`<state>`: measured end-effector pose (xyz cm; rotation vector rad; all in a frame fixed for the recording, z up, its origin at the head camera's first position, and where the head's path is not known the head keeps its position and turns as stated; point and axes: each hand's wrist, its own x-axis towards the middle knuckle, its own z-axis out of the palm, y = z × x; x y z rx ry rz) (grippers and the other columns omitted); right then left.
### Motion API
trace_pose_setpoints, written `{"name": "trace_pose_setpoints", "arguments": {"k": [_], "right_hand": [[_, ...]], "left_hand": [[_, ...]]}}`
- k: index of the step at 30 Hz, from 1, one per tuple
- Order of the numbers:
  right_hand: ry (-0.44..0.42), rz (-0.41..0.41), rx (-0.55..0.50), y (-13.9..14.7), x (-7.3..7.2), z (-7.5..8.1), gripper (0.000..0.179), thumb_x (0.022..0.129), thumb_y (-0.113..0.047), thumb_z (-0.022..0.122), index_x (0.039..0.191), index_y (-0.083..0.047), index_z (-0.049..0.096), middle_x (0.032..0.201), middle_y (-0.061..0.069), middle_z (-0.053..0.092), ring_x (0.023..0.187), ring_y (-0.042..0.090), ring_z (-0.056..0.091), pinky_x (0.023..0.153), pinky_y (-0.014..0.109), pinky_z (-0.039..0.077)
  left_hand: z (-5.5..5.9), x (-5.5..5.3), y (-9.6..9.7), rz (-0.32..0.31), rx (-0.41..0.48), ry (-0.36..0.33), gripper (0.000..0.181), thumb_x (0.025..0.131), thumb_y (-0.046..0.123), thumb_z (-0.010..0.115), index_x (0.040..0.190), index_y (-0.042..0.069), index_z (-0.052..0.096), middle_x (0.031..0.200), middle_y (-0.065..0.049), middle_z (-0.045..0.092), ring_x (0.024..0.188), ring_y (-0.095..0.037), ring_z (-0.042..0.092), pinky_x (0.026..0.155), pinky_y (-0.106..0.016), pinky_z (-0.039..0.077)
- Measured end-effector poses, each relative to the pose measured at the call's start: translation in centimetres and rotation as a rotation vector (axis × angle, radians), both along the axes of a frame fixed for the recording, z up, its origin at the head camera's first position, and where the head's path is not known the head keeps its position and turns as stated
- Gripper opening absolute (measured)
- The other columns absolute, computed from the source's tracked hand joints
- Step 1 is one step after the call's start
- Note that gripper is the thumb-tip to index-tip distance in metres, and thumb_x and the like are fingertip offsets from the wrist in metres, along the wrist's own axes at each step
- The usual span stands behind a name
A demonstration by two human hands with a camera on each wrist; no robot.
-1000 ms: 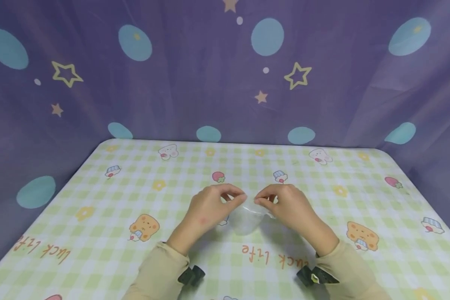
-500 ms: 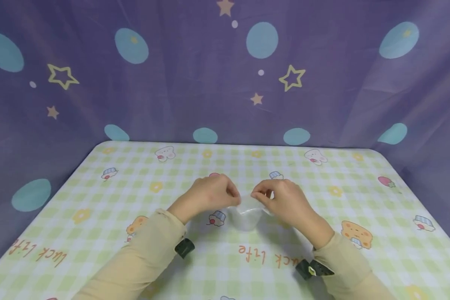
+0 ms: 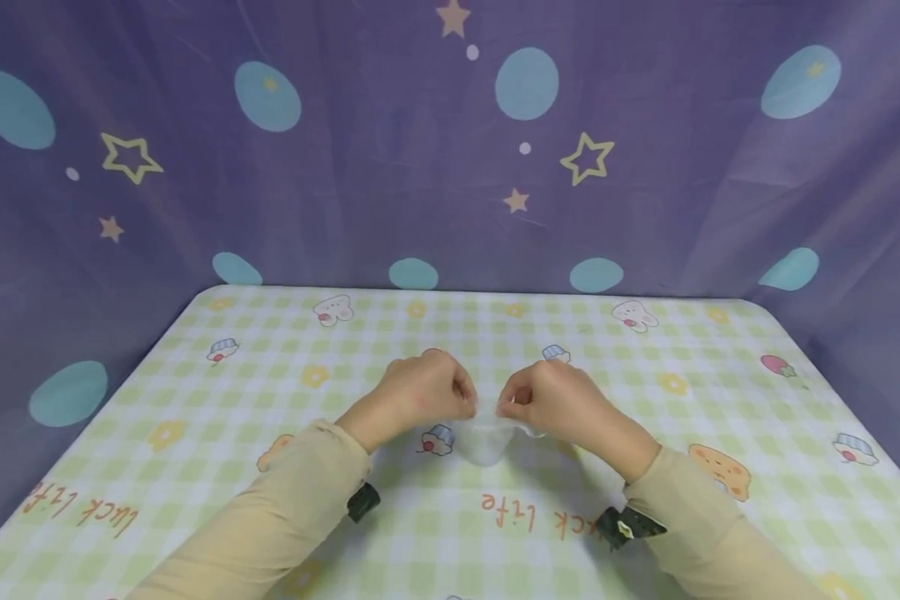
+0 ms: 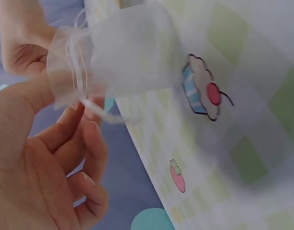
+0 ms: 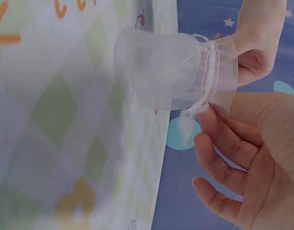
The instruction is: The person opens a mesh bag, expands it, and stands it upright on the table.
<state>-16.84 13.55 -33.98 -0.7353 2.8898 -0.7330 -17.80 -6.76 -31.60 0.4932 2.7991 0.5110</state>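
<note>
A small sheer white drawstring pouch [image 3: 486, 443] hangs between both hands over the table, its mouth toward the fingers. In the left wrist view, the pouch [image 4: 137, 50] shows a gathered white cord [image 4: 76, 67] below its frilled rim. My left hand [image 3: 429, 390] pinches one side of the rim; the thumb shows through the sheer fabric and the other fingers curl loosely below. My right hand [image 3: 566, 404] pinches the opposite side of the rim. A loose cord end [image 5: 187, 127] dangles beside the right fingertips in the right wrist view.
A table [image 3: 232, 500] wears a pale green checked cloth printed with cakes, strawberries and lettering. Behind it hangs a purple curtain [image 3: 420, 192] with stars and blue ovals. A dark strap mount [image 3: 630, 527] sits on the right wrist.
My left forearm has swung outward to the left and the left hand has turned flatter. Both hands have shifted slightly left, still pinching the pouch's rim.
</note>
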Motion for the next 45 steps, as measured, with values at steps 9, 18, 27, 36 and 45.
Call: {"name": "trace_pose_setpoints", "arguments": {"k": [9,18,27,36,45], "right_hand": [[0.025,0.015,0.116,0.7,-0.4,0.9,0.004,0.087,-0.022,0.076,0.084,-0.025,0.076,0.067,-0.015,0.061,0.06,0.005,0.052,0.056,0.031,0.045],[0.078,0.004,0.054,0.1,-0.4,0.2,0.006,0.088,-0.028,0.077,0.089,-0.022,0.077,0.07,-0.012,0.062,0.054,0.004,0.051,0.049,0.026,0.044],[-0.158,-0.151,0.076,-0.5,-0.4,0.5,0.028,0.086,-0.041,0.076,0.099,-0.017,0.076,0.079,-0.006,0.065,0.062,0.011,0.057,0.055,0.031,0.047],[-0.245,-0.13,-0.038,-0.3,-0.6,0.9,0.02,0.089,-0.02,0.075,0.105,-0.009,0.075,0.079,-0.003,0.07,0.064,0.011,0.06,0.062,0.031,0.05],[-0.216,-0.134,-0.01,0.5,-0.6,1.3,0.011,0.086,-0.017,0.075,0.097,-0.015,0.077,0.081,-0.005,0.068,0.07,0.011,0.06,0.062,0.032,0.049]], "left_hand": [[0.1,0.1,-0.3,0.001,0.02,-0.037,0.007,0.081,0.022,0.076,0.086,0.027,0.077,0.077,0.016,0.065,0.072,-0.009,0.058,0.077,-0.041,0.045],[-0.3,0.3,0.7,-0.018,0.009,0.041,0.018,0.089,0.045,0.071,0.099,0.03,0.075,0.072,0.018,0.063,0.063,-0.005,0.058,0.067,-0.039,0.048],[-0.7,0.6,1.4,0.058,0.003,0.191,0.009,0.09,0.03,0.067,0.087,0.032,0.075,0.073,0.018,0.062,0.063,-0.005,0.055,0.064,-0.037,0.048],[-0.8,0.6,1.2,0.073,-0.025,0.144,0.009,0.086,0.038,0.071,0.091,0.032,0.076,0.074,0.017,0.062,0.075,-0.012,0.058,0.069,-0.04,0.047],[-1.1,0.2,0.0,0.119,0.027,0.063,0.004,0.085,0.032,0.075,0.084,0.031,0.078,0.081,0.013,0.061,0.068,-0.011,0.058,0.071,-0.042,0.046]]}}
